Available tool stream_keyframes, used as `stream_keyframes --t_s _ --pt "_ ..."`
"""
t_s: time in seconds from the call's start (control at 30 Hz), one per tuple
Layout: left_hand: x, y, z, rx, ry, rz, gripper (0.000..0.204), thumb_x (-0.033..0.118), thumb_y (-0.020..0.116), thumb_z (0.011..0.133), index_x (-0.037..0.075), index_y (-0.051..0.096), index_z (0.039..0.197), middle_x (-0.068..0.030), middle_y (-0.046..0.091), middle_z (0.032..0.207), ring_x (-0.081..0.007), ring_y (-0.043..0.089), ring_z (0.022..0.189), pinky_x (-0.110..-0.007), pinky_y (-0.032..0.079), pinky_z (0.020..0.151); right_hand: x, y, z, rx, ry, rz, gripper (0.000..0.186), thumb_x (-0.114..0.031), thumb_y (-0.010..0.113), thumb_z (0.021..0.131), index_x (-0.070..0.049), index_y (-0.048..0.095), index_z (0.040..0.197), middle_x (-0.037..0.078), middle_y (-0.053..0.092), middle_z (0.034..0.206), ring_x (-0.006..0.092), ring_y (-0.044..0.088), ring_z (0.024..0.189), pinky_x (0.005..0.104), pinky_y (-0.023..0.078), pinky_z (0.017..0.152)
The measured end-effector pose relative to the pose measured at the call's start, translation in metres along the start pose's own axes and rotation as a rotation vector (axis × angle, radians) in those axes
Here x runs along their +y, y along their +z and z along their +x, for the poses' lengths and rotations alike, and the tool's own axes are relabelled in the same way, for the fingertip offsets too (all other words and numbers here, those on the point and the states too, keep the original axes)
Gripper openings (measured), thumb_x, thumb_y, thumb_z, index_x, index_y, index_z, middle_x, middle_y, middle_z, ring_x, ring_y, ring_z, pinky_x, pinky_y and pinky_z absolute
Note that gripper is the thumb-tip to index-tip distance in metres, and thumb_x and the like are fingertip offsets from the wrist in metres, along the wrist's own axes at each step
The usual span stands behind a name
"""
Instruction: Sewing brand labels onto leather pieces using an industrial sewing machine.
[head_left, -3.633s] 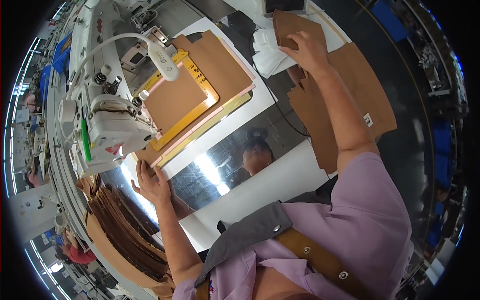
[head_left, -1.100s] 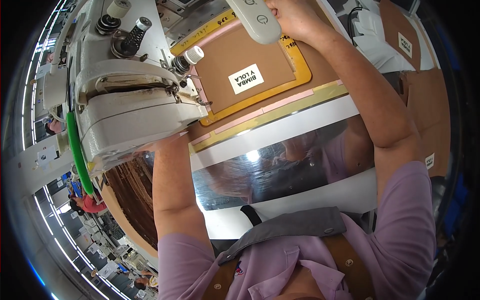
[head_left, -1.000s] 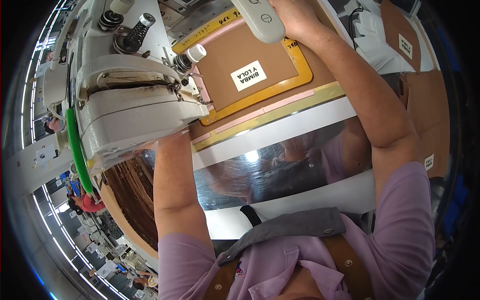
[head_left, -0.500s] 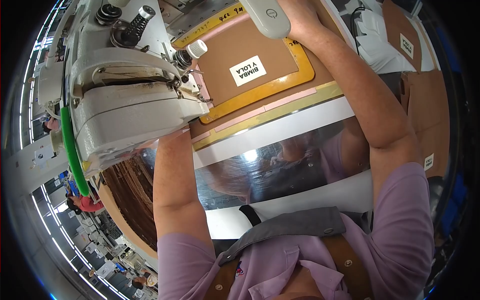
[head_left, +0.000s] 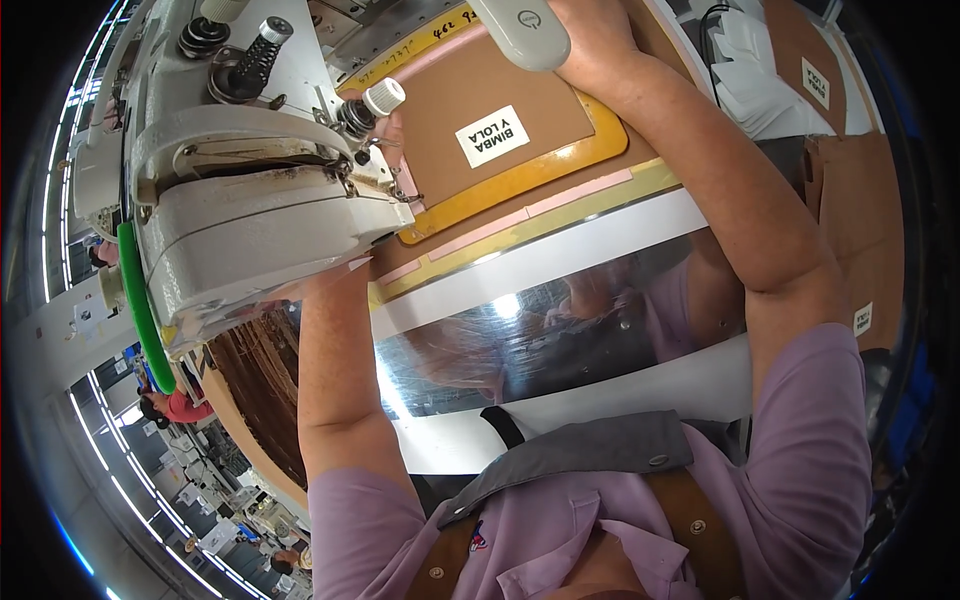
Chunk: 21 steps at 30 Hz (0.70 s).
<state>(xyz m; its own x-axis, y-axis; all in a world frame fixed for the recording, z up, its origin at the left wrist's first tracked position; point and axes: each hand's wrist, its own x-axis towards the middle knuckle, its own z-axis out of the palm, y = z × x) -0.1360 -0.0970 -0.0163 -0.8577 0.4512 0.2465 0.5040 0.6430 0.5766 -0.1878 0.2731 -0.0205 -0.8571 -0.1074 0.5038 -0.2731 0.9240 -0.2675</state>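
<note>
**Yellow frame at the sewing machine**

It borders a brown panel. The machine mostly hides the left hand, the lamp some of the right hand; I cannot tell whether either grasps. Positioning seems in hand; the next move likely calls for guiding frame and panel evenly.

The frame is yellow, the panel brown, the label black on white.
</note>
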Motion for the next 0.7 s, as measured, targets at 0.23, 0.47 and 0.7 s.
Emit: stream_keyframes --t_s 0.23,0.47,0.7 --pt "-0.002 0.005 0.004 -0.038 0.033 0.042 0.021 0.013 0.074 0.091 0.008 0.075 0.112 -0.0082 0.07 0.105 -0.0253 0.065 0.097 -0.039 0.053 0.088 -0.055 -0.013 -0.009 -0.216 -0.07 0.081 0.033 -0.034 0.062 0.098 -0.007 0.071 0.114 0.012 0.07 0.113 0.0313 0.065 0.109 0.0479 0.051 0.095" --pt "-0.008 0.008 0.01 -0.068 0.055 0.089 0.022 0.014 0.075 0.091 0.009 0.075 0.113 -0.0084 0.069 0.106 -0.0259 0.065 0.098 -0.039 0.053 0.088 -0.115 0.006 -0.03 -0.338 -0.141 -0.13 0.057 -0.049 0.056 0.102 -0.018 0.054 0.15 0.008 0.059 0.142 0.0277 0.05 0.135 0.0679 0.04 0.109" --pt "-0.017 0.011 0.022 -0.084 0.059 0.132 0.023 0.014 0.075 0.09 0.009 0.076 0.113 -0.0086 0.069 0.107 -0.0266 0.065 0.098 -0.039 0.053 0.089 -0.117 0.018 -0.018 -0.334 -0.228 0.003 0.055 -0.045 0.059 0.098 -0.016 0.06 0.144 0.007 0.058 0.142 0.0283 0.048 0.137 0.0682 0.032 0.115"
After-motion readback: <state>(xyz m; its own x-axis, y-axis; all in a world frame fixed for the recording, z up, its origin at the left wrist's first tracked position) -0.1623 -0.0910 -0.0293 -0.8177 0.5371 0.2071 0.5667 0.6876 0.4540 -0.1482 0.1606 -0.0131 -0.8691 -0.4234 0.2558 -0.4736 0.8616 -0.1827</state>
